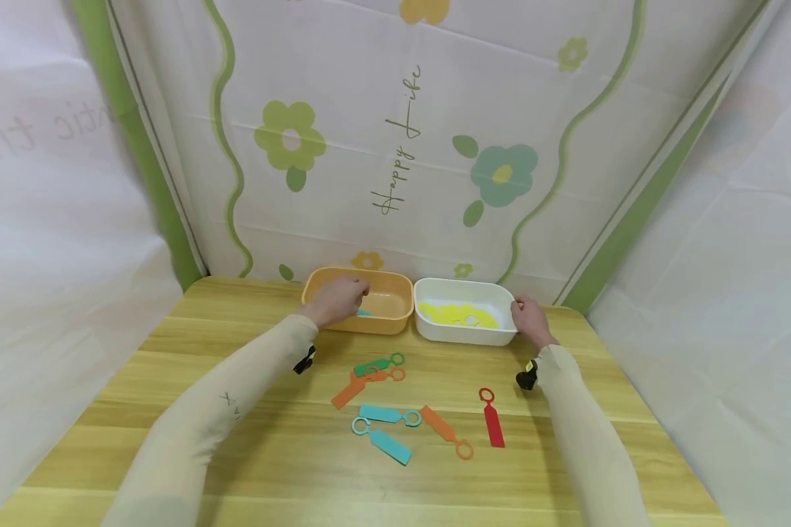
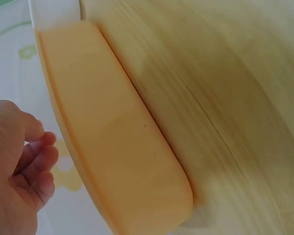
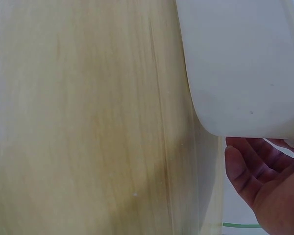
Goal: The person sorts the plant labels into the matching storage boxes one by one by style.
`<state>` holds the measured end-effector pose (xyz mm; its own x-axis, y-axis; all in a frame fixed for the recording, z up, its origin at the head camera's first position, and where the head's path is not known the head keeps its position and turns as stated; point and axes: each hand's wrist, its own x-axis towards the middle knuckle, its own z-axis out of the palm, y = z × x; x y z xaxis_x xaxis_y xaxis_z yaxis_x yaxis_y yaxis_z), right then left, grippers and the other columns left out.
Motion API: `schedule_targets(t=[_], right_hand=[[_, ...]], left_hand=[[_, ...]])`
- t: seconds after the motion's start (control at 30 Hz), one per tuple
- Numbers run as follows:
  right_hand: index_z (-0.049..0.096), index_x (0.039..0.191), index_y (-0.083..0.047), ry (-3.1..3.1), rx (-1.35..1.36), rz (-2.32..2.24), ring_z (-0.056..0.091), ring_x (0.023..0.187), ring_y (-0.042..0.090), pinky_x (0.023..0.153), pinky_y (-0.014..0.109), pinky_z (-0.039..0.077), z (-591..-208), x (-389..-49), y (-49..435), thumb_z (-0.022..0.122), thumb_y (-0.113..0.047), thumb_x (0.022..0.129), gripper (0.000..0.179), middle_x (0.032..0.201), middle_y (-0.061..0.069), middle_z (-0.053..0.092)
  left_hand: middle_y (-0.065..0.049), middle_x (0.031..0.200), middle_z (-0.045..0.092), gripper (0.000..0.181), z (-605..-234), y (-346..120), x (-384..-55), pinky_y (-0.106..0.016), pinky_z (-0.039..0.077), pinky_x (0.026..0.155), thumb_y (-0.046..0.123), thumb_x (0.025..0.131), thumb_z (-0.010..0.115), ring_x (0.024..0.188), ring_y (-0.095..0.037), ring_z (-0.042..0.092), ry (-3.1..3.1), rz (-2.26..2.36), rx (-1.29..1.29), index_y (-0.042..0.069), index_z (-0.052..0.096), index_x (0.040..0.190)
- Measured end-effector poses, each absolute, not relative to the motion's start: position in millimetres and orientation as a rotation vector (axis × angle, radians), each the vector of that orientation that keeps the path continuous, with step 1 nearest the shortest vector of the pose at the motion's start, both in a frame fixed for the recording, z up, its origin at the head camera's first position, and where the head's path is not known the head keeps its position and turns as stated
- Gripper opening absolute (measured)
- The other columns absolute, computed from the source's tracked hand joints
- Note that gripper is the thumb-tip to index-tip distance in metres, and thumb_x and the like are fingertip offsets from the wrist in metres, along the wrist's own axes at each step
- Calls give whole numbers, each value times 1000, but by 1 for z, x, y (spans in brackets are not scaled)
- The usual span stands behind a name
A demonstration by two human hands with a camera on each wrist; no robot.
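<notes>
My left hand (image 1: 338,298) hovers at the left part of an orange plastic basin (image 1: 398,326). In the left wrist view its fingers (image 2: 45,159) are loosely curled, the thumb close to the index finger, with nothing visible between them. A small part of a light-blue piece (image 1: 364,312) shows inside this basin. My right hand (image 1: 532,320) grips the right end of a white plastic basin (image 1: 464,335), which holds several yellow pieces (image 1: 458,315). Its fingers (image 3: 242,174) curl beneath the rim at that end; part of the grip is hidden.
Flat tags with ring ends lie in front of the basins: a green tag (image 1: 372,366), orange tags (image 1: 440,424), light-blue tags (image 1: 390,445) and a red tag (image 1: 493,424). The wooden table (image 1: 290,454) meets a flower-printed curtain (image 1: 369,110) behind the basins.
</notes>
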<state>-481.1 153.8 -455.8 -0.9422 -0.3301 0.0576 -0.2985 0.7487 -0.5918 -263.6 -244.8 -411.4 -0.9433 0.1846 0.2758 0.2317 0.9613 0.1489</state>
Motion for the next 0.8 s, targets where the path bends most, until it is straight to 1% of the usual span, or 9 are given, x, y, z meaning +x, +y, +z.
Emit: schedule_targets(t=[0.17,0.33,0.4,0.53,0.67,0.73,0.8], right_hand=[[45,137,7,2889,-517,-968,57,112,42,75,39,56,-455,-479,154,29,-26,105,48,132,32,53],[44,139,7,2871,-514,-993,57,113,41,78,40,57,-455,-478,154,29,-26,105,49,133,32,52],[43,139,7,2867,-515,-991,57,113,41,77,39,56,-455,-477,153,29,-26,105,49,133,32,52],[42,140,6,2858,-511,-989,58,109,40,71,35,56,-454,-477,153,29,-27,106,49,132,32,52],[42,140,6,2866,-506,-981,59,106,39,66,33,56,-453,-477,154,29,-27,106,49,131,31,53],[42,140,6,2874,-504,-968,59,107,39,69,34,56,-452,-477,154,29,-26,106,49,131,31,53],[43,139,6,2879,-503,-962,58,109,40,75,38,56,-452,-477,153,29,-27,106,49,131,31,53]], left_hand=[[-9,100,69,18,-415,-237,-259,-35,56,76,6,94,54,86,-22,66,-2798,-248,-380,5,66,107],[-8,95,68,15,-419,-228,-252,-33,55,75,4,92,55,81,-19,63,-2782,-297,-457,4,66,103],[-8,93,67,14,-420,-225,-250,-32,54,73,4,92,56,78,-17,61,-2775,-296,-482,4,66,101],[-5,87,66,10,-424,-221,-245,-30,51,67,4,91,57,73,-14,56,-2742,-279,-529,6,65,97],[-2,83,63,9,-430,-219,-242,-27,49,64,5,91,57,70,-11,54,-2756,-263,-553,8,65,96],[1,83,63,9,-433,-218,-241,-26,48,64,7,92,57,70,-10,53,-2786,-247,-564,10,64,96],[2,82,61,8,-435,-216,-239,-25,47,64,10,93,57,71,-9,51,-2815,-245,-590,12,64,94]])
